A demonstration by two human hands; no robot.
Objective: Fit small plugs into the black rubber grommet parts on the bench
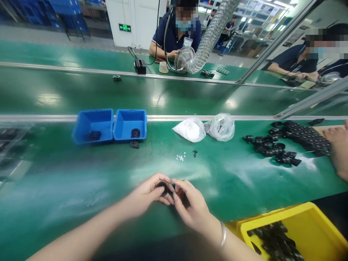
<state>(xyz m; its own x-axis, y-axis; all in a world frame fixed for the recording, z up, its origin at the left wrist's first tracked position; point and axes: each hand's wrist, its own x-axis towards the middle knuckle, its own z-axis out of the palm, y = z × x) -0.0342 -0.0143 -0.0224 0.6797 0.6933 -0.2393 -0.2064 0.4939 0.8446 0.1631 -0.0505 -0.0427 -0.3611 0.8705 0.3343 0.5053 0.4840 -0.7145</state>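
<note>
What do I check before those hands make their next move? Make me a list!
1. Left hand holds the round black part: ok.
2. Right hand has its fingertips close to the left's: ok.
3. Something small pinched in the right hand: cannot tell, fingers hide it.
4. Tiny white pieces lie beyond the hands: ok.
5. All black parts inside the blue bins: not ok, one sits in front.
</note>
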